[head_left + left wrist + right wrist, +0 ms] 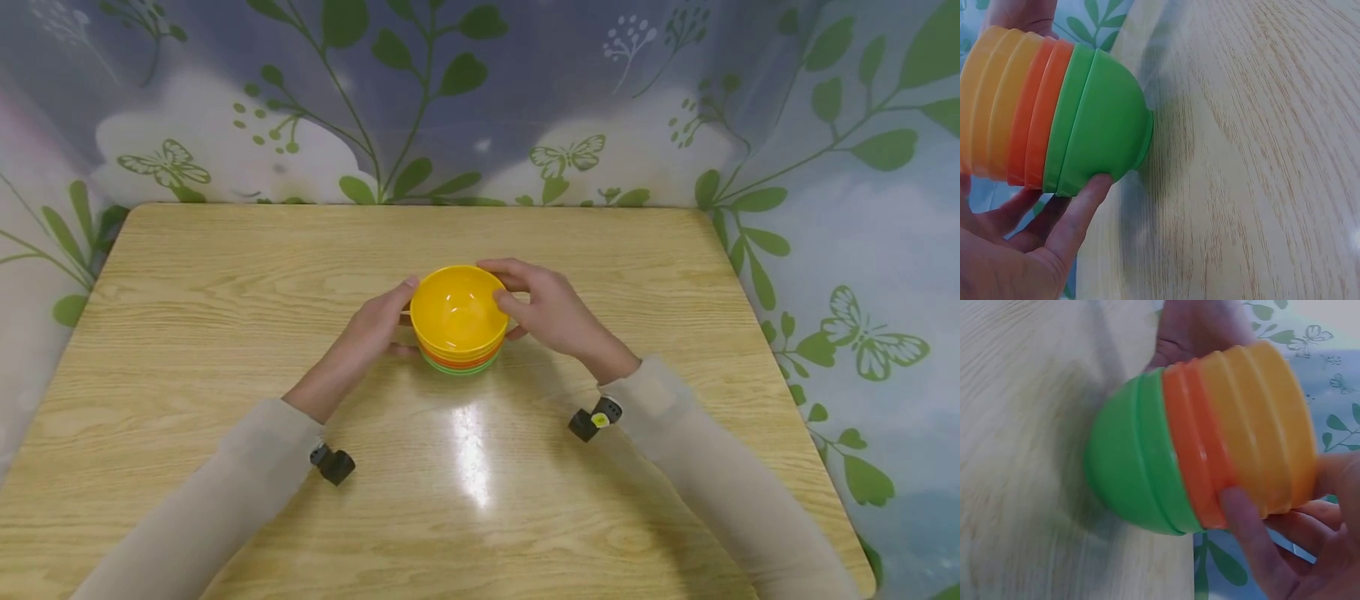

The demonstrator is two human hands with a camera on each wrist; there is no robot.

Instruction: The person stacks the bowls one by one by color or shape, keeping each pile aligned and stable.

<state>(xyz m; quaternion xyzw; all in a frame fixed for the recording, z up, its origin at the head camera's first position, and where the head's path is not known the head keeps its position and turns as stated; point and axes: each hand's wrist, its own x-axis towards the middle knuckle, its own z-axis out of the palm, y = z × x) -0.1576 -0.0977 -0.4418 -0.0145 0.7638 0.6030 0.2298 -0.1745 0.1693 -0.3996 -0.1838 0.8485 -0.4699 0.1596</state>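
Observation:
A stack of nested plastic bowls stands upright on the table, between both hands. Yellow bowls (459, 310) are on top, orange bowls (1197, 447) in the middle and green bowls (1107, 115) at the bottom. My left hand (370, 327) holds the stack's left side, thumb near the top rim; in the left wrist view a fingertip touches the lowest green bowl. My right hand (553, 310) grips the other side, with its thumb at the yellow rim and its fingers around the outside. In the right wrist view one fingertip rests on the orange band.
The wood-grain table (225, 267) has rounded corners and a far edge beyond the bowls. Curtains (420, 100) with printed leaves and butterflies hang behind it and along the sides. A small black camera (333, 464) is strapped on the left wrist, another camera (592, 419) on the right.

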